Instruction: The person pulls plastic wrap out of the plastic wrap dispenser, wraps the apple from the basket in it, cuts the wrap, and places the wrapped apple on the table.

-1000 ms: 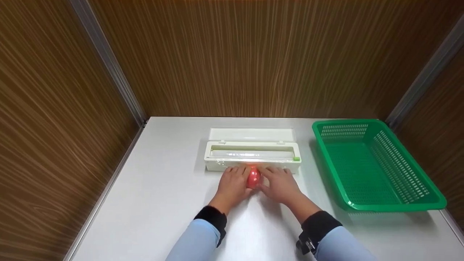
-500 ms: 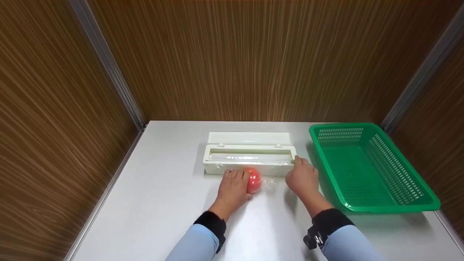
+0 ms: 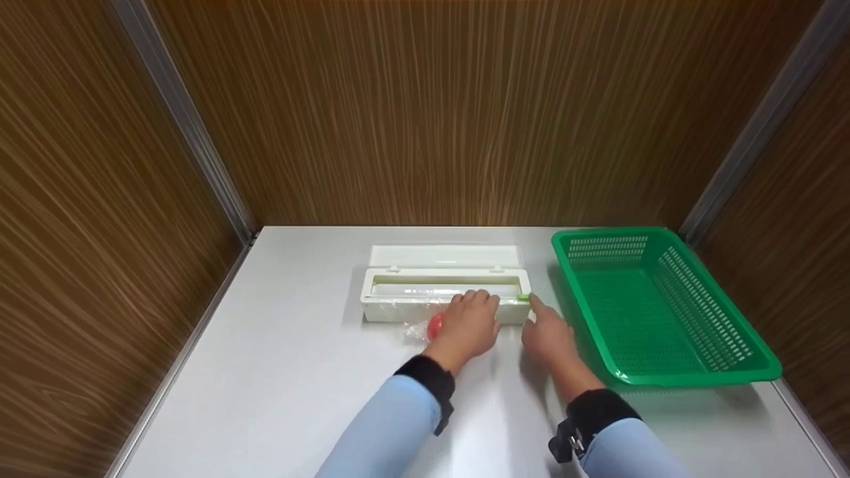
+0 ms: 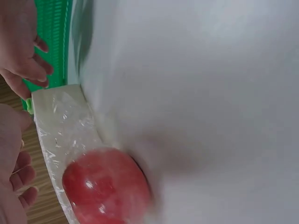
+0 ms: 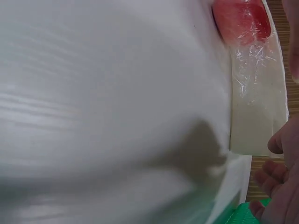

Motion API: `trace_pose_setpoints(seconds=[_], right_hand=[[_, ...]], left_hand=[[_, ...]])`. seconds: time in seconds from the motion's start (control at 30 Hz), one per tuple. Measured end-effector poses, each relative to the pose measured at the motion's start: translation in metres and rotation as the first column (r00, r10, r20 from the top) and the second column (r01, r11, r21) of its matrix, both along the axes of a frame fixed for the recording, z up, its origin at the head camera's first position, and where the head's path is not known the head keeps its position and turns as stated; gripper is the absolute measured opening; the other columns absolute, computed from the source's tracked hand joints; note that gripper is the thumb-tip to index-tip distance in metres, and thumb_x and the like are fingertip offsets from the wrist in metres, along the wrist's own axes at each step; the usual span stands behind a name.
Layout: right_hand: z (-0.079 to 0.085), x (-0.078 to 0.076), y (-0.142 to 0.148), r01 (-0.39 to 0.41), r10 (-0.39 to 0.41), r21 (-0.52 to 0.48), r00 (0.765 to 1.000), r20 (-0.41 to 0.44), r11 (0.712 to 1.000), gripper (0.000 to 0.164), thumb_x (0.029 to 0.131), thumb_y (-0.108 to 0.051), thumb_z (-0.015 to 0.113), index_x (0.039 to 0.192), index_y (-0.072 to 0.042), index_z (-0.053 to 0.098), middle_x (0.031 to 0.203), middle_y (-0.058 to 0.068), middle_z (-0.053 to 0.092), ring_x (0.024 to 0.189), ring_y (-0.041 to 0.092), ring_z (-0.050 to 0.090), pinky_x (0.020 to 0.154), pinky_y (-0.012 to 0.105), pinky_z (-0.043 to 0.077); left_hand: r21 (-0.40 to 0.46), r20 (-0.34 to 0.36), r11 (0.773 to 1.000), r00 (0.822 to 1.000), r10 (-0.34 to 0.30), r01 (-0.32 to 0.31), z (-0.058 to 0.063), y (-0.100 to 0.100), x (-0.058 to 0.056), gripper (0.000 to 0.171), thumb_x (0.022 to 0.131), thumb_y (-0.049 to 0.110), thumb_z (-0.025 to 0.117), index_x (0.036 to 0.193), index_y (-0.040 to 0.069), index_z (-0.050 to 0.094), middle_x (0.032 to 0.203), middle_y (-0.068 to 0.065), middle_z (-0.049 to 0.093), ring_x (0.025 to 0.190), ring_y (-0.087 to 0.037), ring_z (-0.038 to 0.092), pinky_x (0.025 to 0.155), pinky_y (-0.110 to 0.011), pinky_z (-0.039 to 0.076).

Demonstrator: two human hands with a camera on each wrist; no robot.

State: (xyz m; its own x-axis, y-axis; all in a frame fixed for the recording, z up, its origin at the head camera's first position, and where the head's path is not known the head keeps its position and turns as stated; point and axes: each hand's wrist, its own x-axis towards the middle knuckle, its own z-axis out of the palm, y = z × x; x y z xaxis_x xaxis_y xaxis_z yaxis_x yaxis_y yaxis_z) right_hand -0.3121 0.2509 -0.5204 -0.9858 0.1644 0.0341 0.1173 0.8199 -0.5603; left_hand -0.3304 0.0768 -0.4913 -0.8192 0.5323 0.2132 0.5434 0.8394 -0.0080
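**Red ball in film beside a white box**

A smooth white table (image 3: 285, 345) spread across the foreground; light-blue sleeves (image 3: 382, 428) and black wristbands (image 3: 601, 415) reached in over its near part. At the right sat a green basket (image 3: 697, 381) with slotted sides. Beyond, dark wood-grain panels (image 3: 425, 113) and grey metal posts (image 3: 192, 133) closed in the table.

The red ball (image 4: 105, 186), round and glossy, lay on the table just in front of the white box (image 3: 511, 313), under crinkled clear film (image 4: 77, 123) that ran over the box's front. The left hand (image 3: 468, 323) partly covered it, fingers relaxed at the box's front edge. The right hand (image 3: 550, 332) held its index finger out to a small green tab (image 3: 523, 297) at the box's right end, other fingers loose. Behind, the lid (image 3: 445, 255) was folded back.

Both wrist views cropped the hands and the ball. Whether ball and box touched was hard to tell.
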Motion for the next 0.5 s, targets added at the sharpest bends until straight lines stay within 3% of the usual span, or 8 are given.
trace_pose_setpoints(seconds=[0.13,0.23,0.33,0.5], right_hand=[[-0.001,-0.007,-0.005,0.045,-0.034,-0.175,0.997,0.064,0.984,0.056,0.095,-0.012,0.043,0.149,-0.002,0.030,0.135,0.025,0.050,0.127,0.040,0.044,0.103,0.053,0.036],[0.002,-0.012,-0.008,0.107,-0.067,-0.280,0.987,0.149,0.954,0.054,0.099,-0.019,0.040,0.149,-0.002,0.028,0.140,0.025,0.045,0.132,0.039,0.039,0.106,0.052,0.033],[0.005,-0.017,-0.007,0.125,-0.067,-0.303,0.978,0.196,0.945,0.052,0.102,-0.024,0.036,0.149,-0.002,0.029,0.145,0.024,0.040,0.137,0.039,0.031,0.109,0.052,0.028],[0.007,-0.024,-0.005,0.119,-0.062,-0.283,0.977,0.202,0.952,0.049,0.103,-0.022,0.032,0.147,0.000,0.032,0.148,0.024,0.035,0.138,0.040,0.027,0.111,0.052,0.025]], left_hand=[[0.035,0.078,0.999,0.997,0.007,-0.009,0.007,0.016,-0.012,0.034,0.094,0.030,0.057,0.125,0.016,0.060,0.119,-0.001,0.060,0.111,-0.019,0.055,0.093,-0.036,0.043],[-0.014,0.052,1.000,0.999,0.008,-0.008,0.009,0.021,-0.019,0.027,0.096,0.021,0.054,0.121,0.018,0.062,0.116,0.000,0.062,0.107,-0.019,0.058,0.090,-0.035,0.046],[-0.100,-0.021,0.995,1.000,-0.013,0.011,0.007,0.026,-0.025,0.029,0.097,0.018,0.051,0.124,0.021,0.060,0.117,0.002,0.061,0.107,-0.017,0.059,0.090,-0.034,0.047],[-0.183,-0.062,0.981,0.995,-0.073,0.060,0.002,0.036,-0.025,0.035,0.097,0.019,0.051,0.131,0.028,0.056,0.123,0.006,0.059,0.113,-0.014,0.055,0.096,-0.032,0.044]])
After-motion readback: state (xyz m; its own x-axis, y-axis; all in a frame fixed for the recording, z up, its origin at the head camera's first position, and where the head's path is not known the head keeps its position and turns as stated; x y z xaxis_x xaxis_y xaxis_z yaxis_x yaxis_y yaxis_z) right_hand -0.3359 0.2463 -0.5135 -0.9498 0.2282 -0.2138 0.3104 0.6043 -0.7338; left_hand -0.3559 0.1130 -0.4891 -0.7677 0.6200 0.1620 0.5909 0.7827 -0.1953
